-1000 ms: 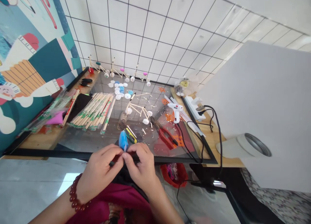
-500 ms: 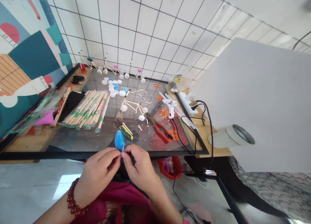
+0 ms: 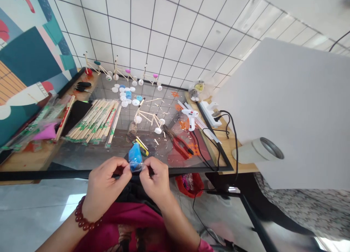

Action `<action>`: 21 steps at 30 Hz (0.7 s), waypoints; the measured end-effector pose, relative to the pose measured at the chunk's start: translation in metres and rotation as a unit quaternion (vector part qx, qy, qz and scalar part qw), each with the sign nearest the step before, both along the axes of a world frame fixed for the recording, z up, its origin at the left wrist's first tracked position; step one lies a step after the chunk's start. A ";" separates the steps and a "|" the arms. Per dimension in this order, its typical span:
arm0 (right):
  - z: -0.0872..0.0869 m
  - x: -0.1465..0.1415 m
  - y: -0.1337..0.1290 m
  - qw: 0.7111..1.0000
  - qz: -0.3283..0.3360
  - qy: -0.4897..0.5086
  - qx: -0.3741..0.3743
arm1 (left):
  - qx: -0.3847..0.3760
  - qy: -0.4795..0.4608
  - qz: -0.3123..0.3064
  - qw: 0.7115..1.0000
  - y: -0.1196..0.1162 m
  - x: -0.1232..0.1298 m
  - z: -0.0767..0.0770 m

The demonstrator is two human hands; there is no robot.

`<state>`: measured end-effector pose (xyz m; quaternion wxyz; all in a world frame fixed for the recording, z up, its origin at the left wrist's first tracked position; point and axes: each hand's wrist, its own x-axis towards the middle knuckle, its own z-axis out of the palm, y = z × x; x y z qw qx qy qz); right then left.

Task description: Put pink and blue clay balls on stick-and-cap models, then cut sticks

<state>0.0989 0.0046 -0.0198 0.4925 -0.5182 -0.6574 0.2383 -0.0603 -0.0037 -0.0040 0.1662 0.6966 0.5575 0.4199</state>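
Glass tabletop (image 3: 82, 158), black frame (image 3: 54, 174) along its near edge: left hand (image 3: 108, 182) and right hand (image 3: 154, 182) pinch a blue plastic packet (image 3: 135, 158) just over that frame. Yellow box cutter (image 3: 141, 147) just beyond; red pliers (image 3: 179, 146) to the right, chopsticks (image 3: 93, 121) to the left, both with open glass between.

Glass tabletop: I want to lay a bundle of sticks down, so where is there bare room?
The widest free patch of the glass tabletop lies between the chopstick bundles, the black front frame and the blue plastic packet you hold. It is crowded around the stick model, yellow cutter and red-handled pliers, where wood shavings lie scattered.
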 end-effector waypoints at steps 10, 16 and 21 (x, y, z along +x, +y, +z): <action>0.001 0.009 -0.001 0.997 0.053 -0.035 0.031 | -0.089 -0.063 -0.016 0.994 0.009 0.000 -0.006; -0.003 0.024 0.006 0.972 0.129 -0.168 0.101 | -0.201 -0.200 -0.053 0.958 0.010 0.000 0.001; -0.011 0.023 0.009 0.969 0.112 -0.181 0.124 | -0.122 -0.130 -0.055 0.982 0.004 -0.001 0.001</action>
